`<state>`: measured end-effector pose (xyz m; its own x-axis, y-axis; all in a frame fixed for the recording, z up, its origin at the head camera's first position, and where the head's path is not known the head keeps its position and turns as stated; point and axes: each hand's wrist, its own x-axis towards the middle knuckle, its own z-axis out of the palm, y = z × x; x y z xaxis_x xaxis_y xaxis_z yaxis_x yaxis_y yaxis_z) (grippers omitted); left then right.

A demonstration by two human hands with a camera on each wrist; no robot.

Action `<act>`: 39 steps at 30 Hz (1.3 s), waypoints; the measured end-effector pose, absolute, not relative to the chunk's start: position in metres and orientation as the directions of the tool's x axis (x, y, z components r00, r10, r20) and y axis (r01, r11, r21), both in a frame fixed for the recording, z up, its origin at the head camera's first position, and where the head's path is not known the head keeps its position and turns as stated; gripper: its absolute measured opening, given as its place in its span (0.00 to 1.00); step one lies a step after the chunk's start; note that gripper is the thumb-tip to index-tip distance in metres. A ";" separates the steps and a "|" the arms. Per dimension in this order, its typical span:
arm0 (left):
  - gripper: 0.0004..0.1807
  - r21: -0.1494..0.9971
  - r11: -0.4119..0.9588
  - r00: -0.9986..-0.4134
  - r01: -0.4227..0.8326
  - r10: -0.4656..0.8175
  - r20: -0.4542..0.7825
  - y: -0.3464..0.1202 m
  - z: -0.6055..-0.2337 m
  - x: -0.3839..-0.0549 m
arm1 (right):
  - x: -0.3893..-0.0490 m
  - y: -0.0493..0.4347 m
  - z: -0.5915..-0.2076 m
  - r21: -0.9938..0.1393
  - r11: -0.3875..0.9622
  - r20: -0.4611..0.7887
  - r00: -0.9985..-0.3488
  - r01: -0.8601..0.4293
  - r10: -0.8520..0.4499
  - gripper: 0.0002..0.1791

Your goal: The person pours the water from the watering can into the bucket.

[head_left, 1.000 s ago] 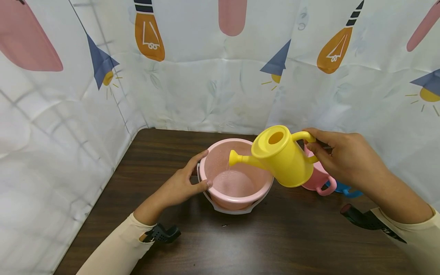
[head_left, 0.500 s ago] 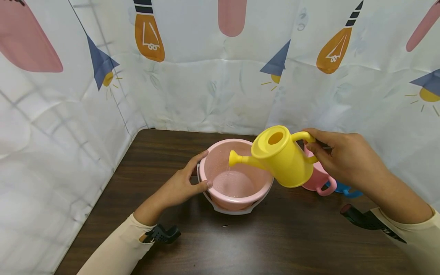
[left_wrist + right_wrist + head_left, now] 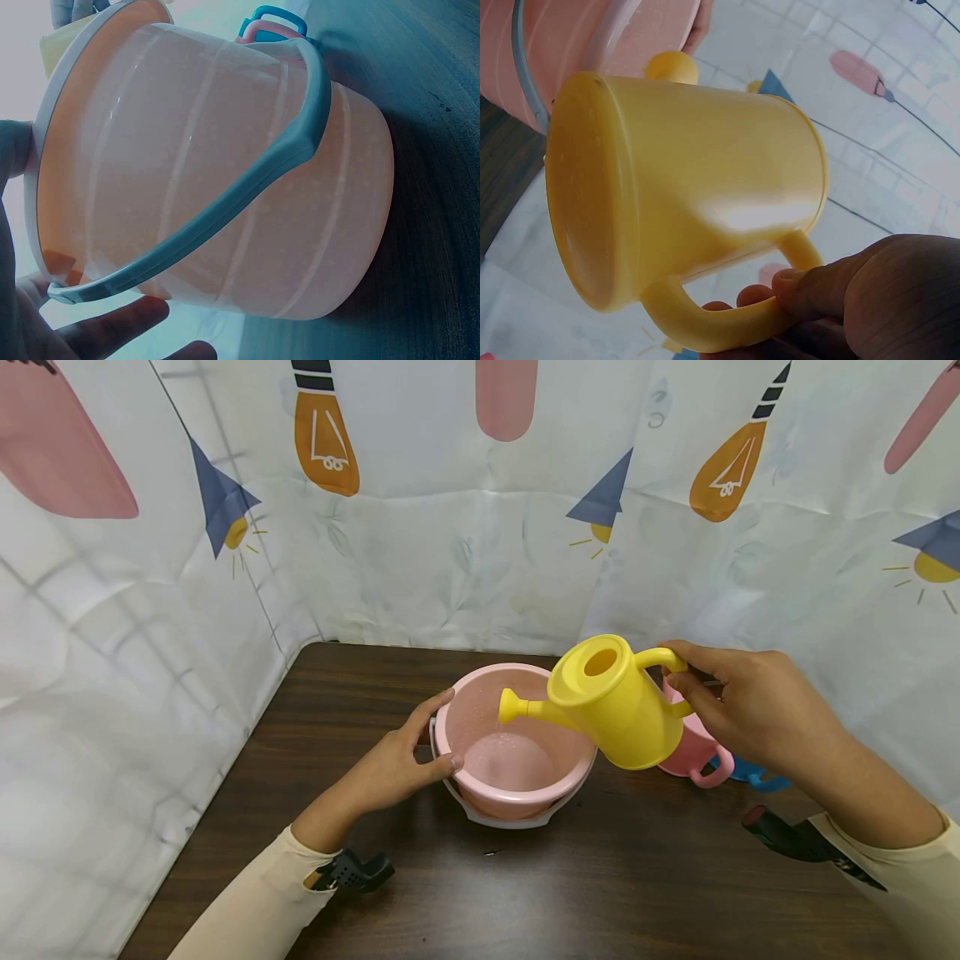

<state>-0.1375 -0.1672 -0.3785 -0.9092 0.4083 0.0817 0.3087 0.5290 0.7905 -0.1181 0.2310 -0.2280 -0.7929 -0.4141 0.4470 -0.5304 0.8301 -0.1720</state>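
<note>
My right hand (image 3: 750,702) grips the handle of a yellow watering can (image 3: 626,706), its fingers curled round the handle in the right wrist view. The can is tilted, its spout (image 3: 517,705) over the mouth of a pink bucket (image 3: 517,795). Thin streams of water fall from the spout into the bucket, where a little water (image 3: 513,760) ripples on the bottom. My left hand (image 3: 393,764) holds the bucket's left rim, thumb on the rim and some fingers along the outer wall. A grey bail handle (image 3: 217,214) hangs down the bucket's side.
Behind the watering can, to the right, stand a pink cup (image 3: 686,756) and a blue cup (image 3: 761,779), both partly hidden. The dark wooden table (image 3: 637,877) backs onto a white printed curtain (image 3: 420,568). A small dark speck lies in front of the bucket.
Water keeps running from the spout. Both hands, the watering can and the bucket stay in practically the same place.
</note>
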 end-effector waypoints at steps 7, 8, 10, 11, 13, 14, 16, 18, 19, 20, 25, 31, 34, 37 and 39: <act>0.49 0.792 0.530 -0.910 0.303 0.407 0.077 -0.167 -0.379 -0.138 | -0.118 0.231 -0.228 -0.170 0.831 0.449 -0.792 -0.530 -0.414 0.20; 0.49 0.792 0.529 -0.910 0.304 0.407 0.077 -0.167 -0.379 -0.138 | -0.118 0.231 -0.228 -0.171 0.831 0.448 -0.793 -0.529 -0.412 0.20; 0.49 0.793 0.528 -0.910 0.304 0.406 0.078 -0.167 -0.379 -0.138 | -0.118 0.231 -0.228 -0.172 0.831 0.448 -0.794 -0.528 -0.411 0.20; 0.49 0.793 0.529 -0.911 0.304 0.406 0.078 -0.167 -0.379 -0.138 | -0.119 0.231 -0.228 -0.174 0.831 0.449 -0.794 -0.528 -0.410 0.20; 0.49 0.792 0.529 -0.911 0.305 0.405 0.080 -0.167 -0.379 -0.138 | -0.119 0.231 -0.228 -0.175 0.831 0.450 -0.794 -0.528 -0.409 0.20; 0.49 0.792 0.528 -0.910 0.306 0.406 0.081 -0.167 -0.379 -0.138 | -0.119 0.231 -0.228 -0.177 0.830 0.451 -0.793 -0.528 -0.409 0.20; 0.49 0.794 0.526 -0.910 0.305 0.406 0.080 -0.167 -0.379 -0.138 | -0.119 0.231 -0.228 -0.180 0.830 0.452 -0.793 -0.528 -0.407 0.21; 0.49 0.797 0.522 -0.910 0.304 0.408 0.080 -0.167 -0.379 -0.138 | -0.119 0.231 -0.228 -0.181 0.830 0.451 -0.794 -0.528 -0.407 0.21; 0.49 0.798 0.521 -0.910 0.303 0.408 0.080 -0.167 -0.379 -0.138 | -0.119 0.231 -0.228 -0.181 0.830 0.450 -0.795 -0.527 -0.406 0.21; 0.49 0.798 0.520 -0.909 0.304 0.408 0.080 -0.167 -0.379 -0.138 | -0.119 0.231 -0.228 -0.181 0.831 0.450 -0.795 -0.527 -0.406 0.21; 0.49 0.802 0.514 -0.908 0.303 0.412 0.079 -0.167 -0.379 -0.138 | -0.118 0.231 -0.228 -0.178 0.832 0.445 -0.797 -0.526 -0.408 0.21; 0.48 0.798 0.522 -0.910 0.301 0.409 0.076 -0.168 -0.380 -0.139 | -0.119 0.231 -0.228 -0.175 0.836 0.439 -0.801 -0.520 -0.406 0.20; 0.49 0.790 0.533 -0.911 0.302 0.405 0.075 -0.168 -0.379 -0.138 | -0.119 0.231 -0.228 -0.173 0.837 0.437 -0.802 -0.519 -0.407 0.20; 0.49 0.789 0.534 -0.911 0.304 0.405 0.076 -0.168 -0.379 -0.138 | -0.119 0.231 -0.228 -0.171 0.836 0.439 -0.800 -0.522 -0.410 0.21; 0.49 0.789 0.533 -0.910 0.305 0.407 0.077 -0.168 -0.379 -0.138 | -0.119 0.231 -0.228 -0.170 0.833 0.443 -0.796 -0.526 -0.413 0.21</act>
